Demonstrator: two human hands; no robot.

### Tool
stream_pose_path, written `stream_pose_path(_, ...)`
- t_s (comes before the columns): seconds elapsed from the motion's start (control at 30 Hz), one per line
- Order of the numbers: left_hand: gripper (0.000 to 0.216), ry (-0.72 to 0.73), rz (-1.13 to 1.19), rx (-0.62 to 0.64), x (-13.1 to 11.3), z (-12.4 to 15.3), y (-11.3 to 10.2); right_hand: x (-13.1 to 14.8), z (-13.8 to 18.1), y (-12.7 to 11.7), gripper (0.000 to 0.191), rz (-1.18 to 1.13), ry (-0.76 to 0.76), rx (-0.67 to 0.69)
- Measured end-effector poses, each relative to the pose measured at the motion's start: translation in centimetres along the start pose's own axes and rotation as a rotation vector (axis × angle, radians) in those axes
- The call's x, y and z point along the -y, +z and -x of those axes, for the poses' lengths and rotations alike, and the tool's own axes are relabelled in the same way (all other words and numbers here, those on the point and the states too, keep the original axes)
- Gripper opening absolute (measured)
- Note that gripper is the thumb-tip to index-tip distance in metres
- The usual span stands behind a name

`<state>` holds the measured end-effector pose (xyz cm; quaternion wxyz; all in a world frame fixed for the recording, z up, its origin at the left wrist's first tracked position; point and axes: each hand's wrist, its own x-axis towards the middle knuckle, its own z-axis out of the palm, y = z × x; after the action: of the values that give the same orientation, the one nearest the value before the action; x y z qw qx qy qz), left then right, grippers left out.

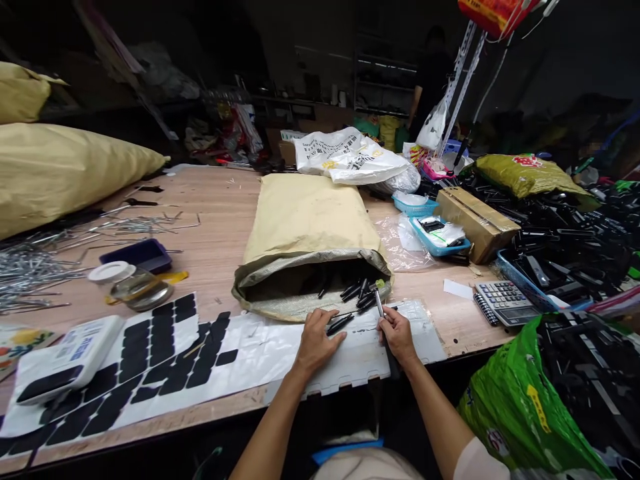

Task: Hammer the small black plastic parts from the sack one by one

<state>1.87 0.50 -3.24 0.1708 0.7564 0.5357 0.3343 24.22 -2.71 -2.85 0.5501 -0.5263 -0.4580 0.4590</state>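
My right hand (397,333) is closed around a slim tool (379,303) with a silver upper end and a black lower part; its exact kind is unclear. My left hand (317,340) rests on a white board (360,360), thumb and fingers apart, beside a slender black piece (340,325). Just beyond my hands, several more black pieces (357,291) lie at the mouth of a tan woven sack (305,213). The sack lies on its side, opening toward me, its interior mostly dark.
Metal rods (35,273), a navy tray (135,255), a lidded jar (135,287) and black pads (163,340) on a white sheet occupy the left. At right are a calculator (505,300), a cardboard box (475,220), blue baskets (440,237) and a green bag (520,400) of black parts.
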Motion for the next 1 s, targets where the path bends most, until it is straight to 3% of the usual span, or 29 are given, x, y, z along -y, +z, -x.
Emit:
stream_pose_path(0.1, 0.023, -0.07, 0.003, 0.017, 0.1, 0.1, -0.2, 0.0, -0.1, 0.0, 0.038, 0.022, -0.01, 0.006)
stream_pose_path(0.23, 0.011, -0.041, 0.027, 0.16, -0.4, -0.1, -0.6, 0.6, 0.9, 0.1, 0.039, 0.089, -0.036, 0.011)
stream_pose_path(0.4, 0.029, -0.009, 0.052, 0.256, -1.1, -0.2, -1.5, 2.2, 4.7, 1.0, 0.038, 0.319, -0.178, 0.112)
stream_pose_path(0.57, 0.044, -0.077, 0.125, 0.232, -1.2, -0.1, -1.7, 3.2, 7.7, 2.1, 0.035, 0.499, -0.324, 0.206)
stream_pose_path(0.73, 0.061, -0.079, 0.178, 0.223, -0.9, 0.0, -1.4, 3.4, 8.3, 2.5, 0.034, 0.572, -0.325, 0.192)
stream_pose_path(1.0, 0.062, -0.063, 0.166, 0.216, -0.5, 0.0, -1.2, 2.8, 8.8, 2.8, 0.036, 0.646, -0.36, 0.152)
